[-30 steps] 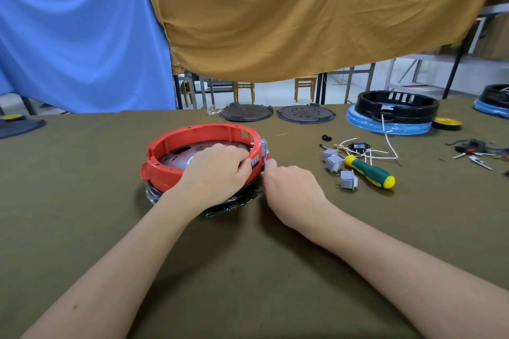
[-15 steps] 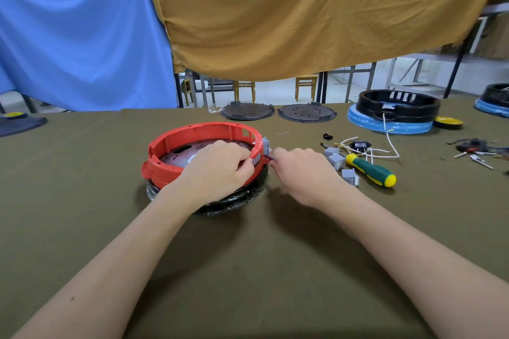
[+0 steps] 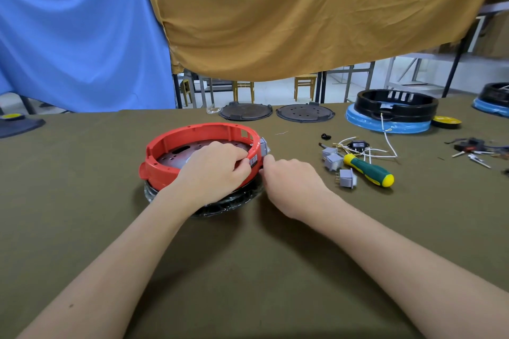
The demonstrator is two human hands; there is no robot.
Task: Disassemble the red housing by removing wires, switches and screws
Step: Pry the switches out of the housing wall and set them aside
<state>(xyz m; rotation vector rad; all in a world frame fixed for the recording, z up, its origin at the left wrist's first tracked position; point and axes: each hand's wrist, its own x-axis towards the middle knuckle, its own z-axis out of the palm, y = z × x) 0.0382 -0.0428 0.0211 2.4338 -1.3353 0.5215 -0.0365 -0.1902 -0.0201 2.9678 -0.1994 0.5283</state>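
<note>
The red ring-shaped housing (image 3: 192, 132) lies on a black base on the olive table, a metal plate inside it. My left hand (image 3: 214, 170) grips the housing's near right rim, fingers curled over the wall. A grey switch (image 3: 264, 146) sticks out of the rim's right side. My right hand (image 3: 292, 181) is curled just outside the rim, its fingertips touching the housing wall below that switch. Three removed grey switches (image 3: 334, 162) lie to the right with loose white wires (image 3: 369, 148).
A green-and-yellow screwdriver (image 3: 369, 170) lies beside the loose switches. Two dark round plates (image 3: 275, 112) sit at the table's far edge. A black housing on a blue base (image 3: 394, 110), a yellow tape roll (image 3: 445, 121) and small parts (image 3: 473, 148) are at the right.
My right hand shifted back toward the rim and now touches it just below the grey switch. My left hand kept its grip on the housing.
</note>
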